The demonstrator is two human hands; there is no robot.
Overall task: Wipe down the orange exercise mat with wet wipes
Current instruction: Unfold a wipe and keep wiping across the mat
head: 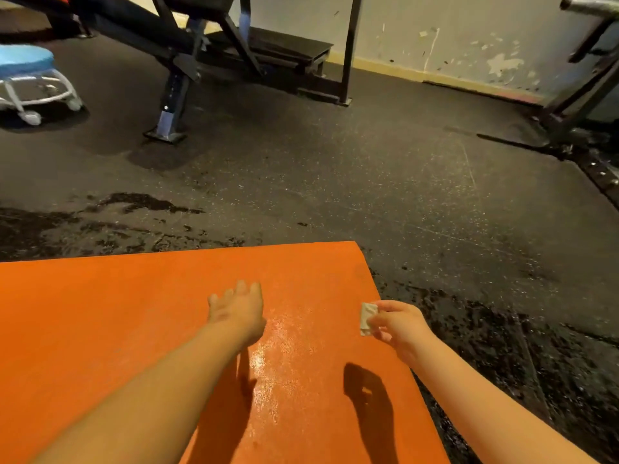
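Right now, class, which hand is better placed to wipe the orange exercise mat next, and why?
Right. The right hand pinches the folded white wet wipe over the orange exercise mat; the left hand is open, empty.

Dark speckled rubber floor (368, 182), with wet black patches (134, 202) around an orange exercise mat (100, 329) lying flat at the near edge (a glossy damp streak crosses its right part). Farther back stand a blue-topped wheeled stool (28, 61) at left, a black bench frame (170, 105), a low black platform (288, 50) by the wall, and a metal rack base (569, 108) at right.
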